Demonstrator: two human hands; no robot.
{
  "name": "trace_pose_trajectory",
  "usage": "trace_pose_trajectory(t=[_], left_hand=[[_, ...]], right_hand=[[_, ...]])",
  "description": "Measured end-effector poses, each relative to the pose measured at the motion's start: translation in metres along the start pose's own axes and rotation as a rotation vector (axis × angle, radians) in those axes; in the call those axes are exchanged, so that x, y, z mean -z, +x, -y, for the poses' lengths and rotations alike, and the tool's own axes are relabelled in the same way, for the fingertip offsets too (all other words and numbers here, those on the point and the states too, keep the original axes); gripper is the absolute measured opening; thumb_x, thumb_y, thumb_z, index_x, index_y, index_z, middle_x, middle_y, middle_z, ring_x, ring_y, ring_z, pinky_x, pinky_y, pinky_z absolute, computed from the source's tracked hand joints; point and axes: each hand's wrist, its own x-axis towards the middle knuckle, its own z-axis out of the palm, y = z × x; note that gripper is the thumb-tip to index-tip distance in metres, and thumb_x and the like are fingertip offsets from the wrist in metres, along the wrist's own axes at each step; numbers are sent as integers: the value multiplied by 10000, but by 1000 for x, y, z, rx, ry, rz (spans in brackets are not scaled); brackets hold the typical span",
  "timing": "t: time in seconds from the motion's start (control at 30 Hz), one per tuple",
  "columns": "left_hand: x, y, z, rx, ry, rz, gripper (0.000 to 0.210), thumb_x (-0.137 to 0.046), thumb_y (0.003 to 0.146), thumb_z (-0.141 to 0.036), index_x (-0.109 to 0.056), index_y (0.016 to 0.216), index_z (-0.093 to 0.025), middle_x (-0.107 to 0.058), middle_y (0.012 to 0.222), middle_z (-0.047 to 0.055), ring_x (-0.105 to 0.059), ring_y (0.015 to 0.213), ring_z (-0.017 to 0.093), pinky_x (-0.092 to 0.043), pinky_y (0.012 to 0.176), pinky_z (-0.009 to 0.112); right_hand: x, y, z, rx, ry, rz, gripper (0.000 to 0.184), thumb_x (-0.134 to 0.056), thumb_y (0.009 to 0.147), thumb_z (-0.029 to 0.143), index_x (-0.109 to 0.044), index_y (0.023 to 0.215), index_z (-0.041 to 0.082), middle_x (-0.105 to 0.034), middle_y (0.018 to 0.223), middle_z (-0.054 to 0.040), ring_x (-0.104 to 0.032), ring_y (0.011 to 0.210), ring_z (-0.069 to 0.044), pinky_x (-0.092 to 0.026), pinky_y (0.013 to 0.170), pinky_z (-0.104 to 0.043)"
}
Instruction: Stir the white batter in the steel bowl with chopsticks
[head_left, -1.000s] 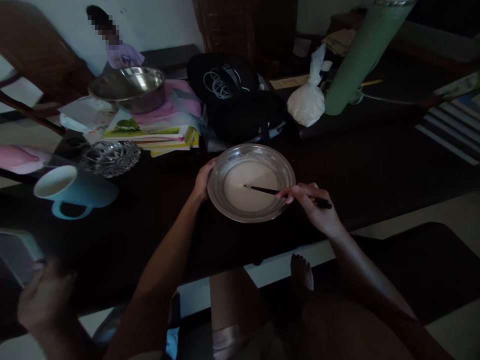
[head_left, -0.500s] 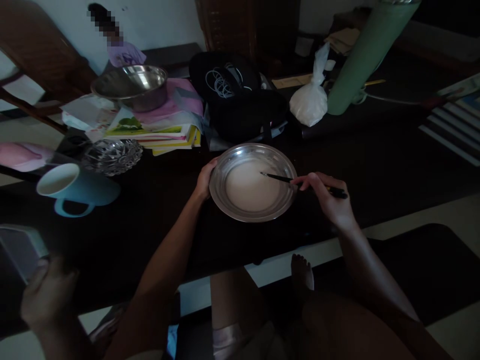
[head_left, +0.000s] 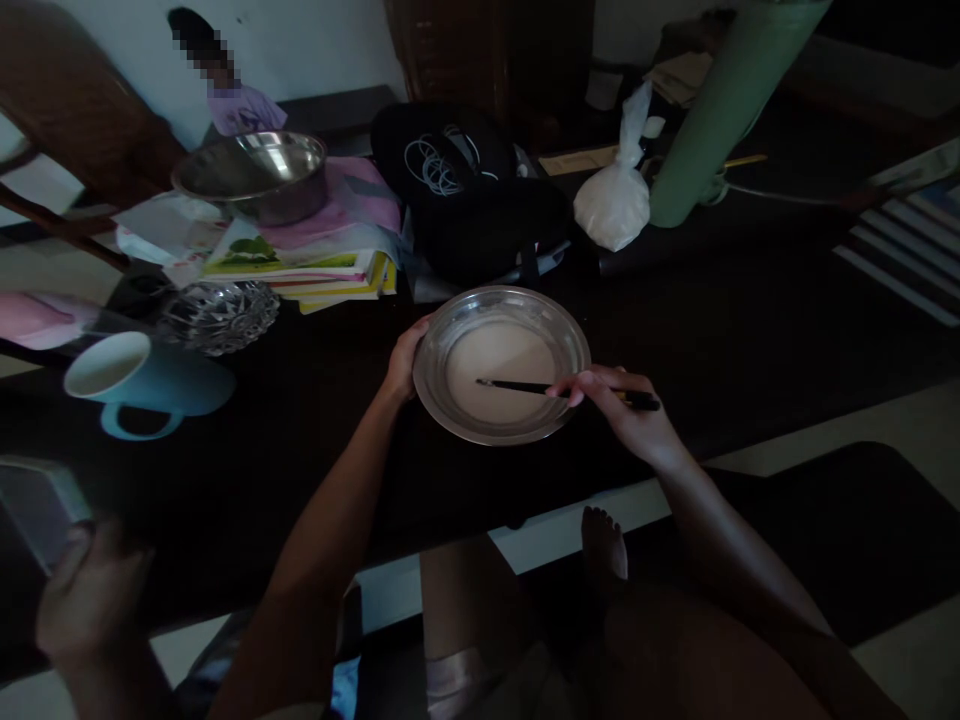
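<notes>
A shallow metal bowl (head_left: pixel 429 372) holding a milky white liquid (head_left: pixel 499 350) stands on the dark table. My left hand (head_left: pixel 407 360) grips its left rim, thumb on top and the other fingers hidden behind the side. In my right hand (head_left: pixel 611 400) is a pair of slim black chopsticks (head_left: pixel 521 386), closed together so that they look almost like one stick. Their pale, coated tips dip into the liquid left of the bowl's centre. My right hand is over the bowl's right rim.
At left are a blue mug (head_left: pixel 161 380), a glass dish (head_left: pixel 221 318) and another person's hand (head_left: pixel 94 590) holding a flat device. Behind lie books (head_left: pixel 330 275) under a steel basin (head_left: pixel 285 205), a black case (head_left: pixel 487 230), a tied bag of white powder (head_left: pixel 613 205) and a green flask (head_left: pixel 712 130).
My right hand has moved left and slightly down, sweeping the chopstick tips from the upper right of the liquid to its left side. My left hand keeps its grip on the bowl.
</notes>
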Motion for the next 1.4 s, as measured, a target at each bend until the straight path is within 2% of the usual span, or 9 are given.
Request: trace_pose_trajectory(t=[0.13,0.3,0.47,0.63,0.8,0.9,1.03,1.17,1.4], left_hand=[[0,0,1,-1,2,-5,317,-579,816,-403,-719,1011,-196,-757,987,47,-667,1069,268,-510,954,380],[0,1,2,7,2,-3,318,-565,813,-382,-720,1010,-187,-754,1013,61,-656,1094,267,-503,973,390],[0,1,2,-4,7,23,340,-569,809,-403,-711,1032,-191,-750,1041,68,-647,1121,285,-497,989,417],[0,1,1,5,-11,2,305,-561,800,-380,-714,988,-195,-750,1044,67,-642,1142,282,-493,1009,410],[-1,0,-1,11,1,-11,305,-560,805,-384,-715,977,-186,-749,1026,75,-640,1148,279,-495,1008,399],[-2,-1,-2,14,2,-9,309,-568,802,-392,-719,982,-191,-754,1026,64,-644,1140,278,-493,1010,396],[-2,-1,-2,14,-6,-17,329,-586,789,-398,-722,1002,-188,-757,1054,53,-637,1154,278,-481,1024,394],[-1,0,0,-4,-7,14,352,-584,786,-419,-718,1010,-182,-751,1071,69,-628,1170,281,-475,1028,400],[-1,1,1,-19,19,13,334,-591,790,-445,-705,976,-192,-747,1048,79,-636,1150,294,-488,997,405]], right_hand=[[-10,12,-10,47,-83,-26,368,-522,964,458,-683,710,245,-805,925,-1,-742,889,-193,-478,823,-344],[3,14,-9,35,-159,-154,382,-519,965,457,-689,698,243,-800,907,-6,-723,875,-195,-460,869,-370],[29,2,2,-78,33,-255,407,-553,952,413,-648,611,211,-776,786,-23,-688,722,-161,-470,623,-292],[39,-7,7,-152,173,-121,400,-584,936,390,-646,588,203,-762,733,-35,-676,682,-148,-483,564,-261],[14,-2,7,-88,164,80,280,-648,888,434,-728,730,217,-786,861,-46,-632,636,-127,-526,588,-278],[-2,9,5,-72,176,97,255,-680,856,462,-735,792,221,-785,892,-41,-659,685,-139,-536,612,-283],[-7,23,0,-2,75,22,283,-658,870,481,-723,776,222,-767,875,-28,-660,734,-147,-513,670,-294],[4,23,0,14,-30,-114,365,-568,926,508,-706,747,222,-735,798,-24,-623,685,-139,-475,641,-297],[26,4,7,6,78,-354,547,-505,935,571,-553,515,223,-653,571,-30,-611,554,-155,-414,499,-309]])
